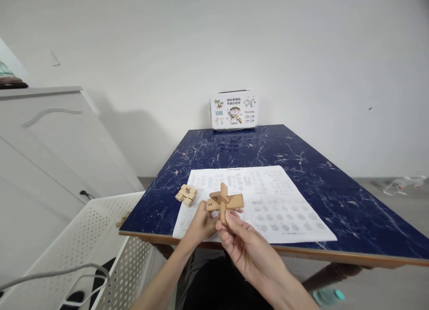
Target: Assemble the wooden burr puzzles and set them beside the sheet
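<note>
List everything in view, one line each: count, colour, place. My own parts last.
table: 1, dark blue, centre
printed sheet: 1, white, table's near side
wooden interlocking puzzle: 1, tan, held over sheet
wooden block cluster: 1, tan, across sheet's left edge
TRAVEL case: 1, white, table's far end
wall: 1, white, behind
cabinet: 1, whitish, left
unclear items: uncountable, dark and green, atop cabinet
perforated bin: 1, white, left of table
cables: at least 2, grey and white, over bin
bottle: 1, clear, teal cap, bottom right
plastic item: 1, clear, far right
floor: 1, grey, below
trousers: 1, black, bottom centre
left grip: 1, bare, puzzle's left side
right grip: 1, bare, puzzle's near end
</note>
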A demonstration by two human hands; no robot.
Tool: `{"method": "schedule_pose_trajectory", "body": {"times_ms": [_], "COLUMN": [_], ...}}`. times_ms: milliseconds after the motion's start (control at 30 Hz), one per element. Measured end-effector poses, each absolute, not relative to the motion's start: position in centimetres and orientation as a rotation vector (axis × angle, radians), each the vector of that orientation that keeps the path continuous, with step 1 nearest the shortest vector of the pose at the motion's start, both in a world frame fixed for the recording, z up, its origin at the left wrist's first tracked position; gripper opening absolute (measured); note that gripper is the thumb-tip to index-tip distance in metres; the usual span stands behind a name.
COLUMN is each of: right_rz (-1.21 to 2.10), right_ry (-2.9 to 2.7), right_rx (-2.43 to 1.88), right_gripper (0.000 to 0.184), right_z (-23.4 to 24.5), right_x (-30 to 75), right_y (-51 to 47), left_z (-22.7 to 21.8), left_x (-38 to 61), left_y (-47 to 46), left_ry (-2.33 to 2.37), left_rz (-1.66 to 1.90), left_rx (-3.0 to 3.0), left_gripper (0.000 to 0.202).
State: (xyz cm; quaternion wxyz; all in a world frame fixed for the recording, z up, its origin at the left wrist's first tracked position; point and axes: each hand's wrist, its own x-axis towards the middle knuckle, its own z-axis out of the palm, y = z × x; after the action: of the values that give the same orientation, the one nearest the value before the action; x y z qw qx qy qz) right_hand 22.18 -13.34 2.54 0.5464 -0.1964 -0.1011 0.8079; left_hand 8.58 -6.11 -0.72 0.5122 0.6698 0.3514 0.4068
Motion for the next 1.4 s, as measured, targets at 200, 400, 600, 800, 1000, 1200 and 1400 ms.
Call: {"method": "schedule_pose_trajectory", "body": {"times_ms": [200,400,600,800,1000,1200,1400], "right_rz": [1.884,1.591,1.129,0.807,0.759,0.624,0.641], "right_ry": [-0.280,-0.668,-0.942,-1.115,-1.108,-1.173,-1.247], "right_rx": [-0.505,-0.687,-1.153,-1.610,-1.661,-1.780,-1.639], "right_gripper": [0.031,0.036,0.048,0.041,0.035,0.037,0.036], "right_z": [3.2,4.2,2.4,-1.6,-3.5,-3.1,-3.8], "right_x": [22.7,26.3,33.7,40.1,41.9,40.9,37.5], "right_y": [-13.5,-12.8,-9.0,-3.8,-1.3,-3.6,-7.7], "left_z": [0.1,-0.5,-0.5,-0.6,-0.1,0.0,-0.1], "left_x": [8.8,9.3,9.5,9.5,9.5,9.5,9.6], "left_y": [-5.1,-4.7,-4.8,-4.8,-5.0,-5.0,-5.0], "left_ry": [0.804,0.872,0.903,0.913,0.934,0.927,0.924], "left_rz": [0.901,0.826,0.762,0.760,0.743,0.742,0.749], "left_rx": [1.813,1.772,1.735,1.740,1.747,1.758,1.768], "left_gripper": [0.032,0.036,0.034,0.032,0.033,0.032,0.030]}}
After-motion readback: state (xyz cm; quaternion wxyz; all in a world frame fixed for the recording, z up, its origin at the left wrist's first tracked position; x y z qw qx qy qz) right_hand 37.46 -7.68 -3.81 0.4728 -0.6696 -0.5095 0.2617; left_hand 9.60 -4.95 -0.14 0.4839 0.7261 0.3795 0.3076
